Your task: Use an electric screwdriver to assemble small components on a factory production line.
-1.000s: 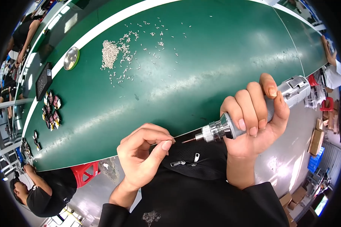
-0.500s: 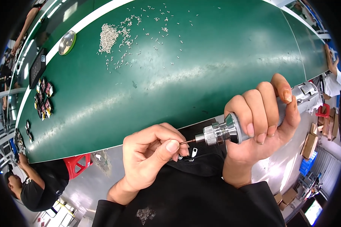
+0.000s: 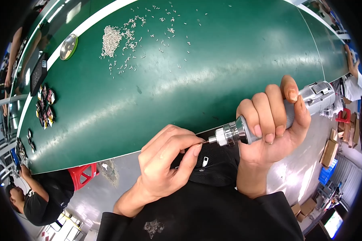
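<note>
My right hand [image 3: 271,120] is wrapped round a silver-grey power screwdriver [image 3: 318,96], which lies slantwise with its knurled collar [image 3: 224,137] toward my left. From the collar's nose a thin dark bit [image 3: 206,141] sticks out. My left hand [image 3: 167,162] pinches that bit between thumb and fingertips; the bit's tip is hidden by the fingers. Both hands are held in front of me at the near edge of the green table [image 3: 229,72].
A pile of small pale pins or screws [image 3: 111,41] lies on the far left of the table, with loose ones scattered beside it. Left of it are a round dish [image 3: 68,47], a black box [image 3: 39,74] and small dark packets [image 3: 44,105]. A co-worker [image 3: 38,203] sits at lower left by a red stool [image 3: 81,176].
My left hand has slid right along the bit toward the collar, leaving less of it showing. The screwdriver and my right hand have shifted slightly up and left.
</note>
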Demonstrator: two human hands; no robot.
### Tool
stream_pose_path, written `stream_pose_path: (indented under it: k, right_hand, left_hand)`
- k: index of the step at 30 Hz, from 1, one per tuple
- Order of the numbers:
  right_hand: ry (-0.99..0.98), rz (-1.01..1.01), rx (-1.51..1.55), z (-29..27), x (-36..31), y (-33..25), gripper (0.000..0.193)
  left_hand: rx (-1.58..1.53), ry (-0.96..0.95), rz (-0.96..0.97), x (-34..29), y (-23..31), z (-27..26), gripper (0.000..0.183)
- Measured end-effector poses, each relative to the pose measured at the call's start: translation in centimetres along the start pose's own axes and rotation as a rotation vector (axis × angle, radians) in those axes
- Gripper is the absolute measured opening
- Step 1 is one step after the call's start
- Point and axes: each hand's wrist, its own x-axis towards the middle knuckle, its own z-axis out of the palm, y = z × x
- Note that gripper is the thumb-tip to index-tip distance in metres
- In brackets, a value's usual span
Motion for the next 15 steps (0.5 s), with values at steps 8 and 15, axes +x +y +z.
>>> stream_pose_path:
  k: [8,15]
  right_hand:
    - [0.326,-0.056,0.049,-0.7,0.9,-0.2,0.01]
    - [0.269,0.0,0.059,-2.9,1.1,0.8,0.009]
  left_hand:
    - [0.375,-0.034,0.013,5.2,-0.6,-5.8,0.027]
    - [0.807,0.003,0.026,22.5,-9.7,-12.7,0.026]
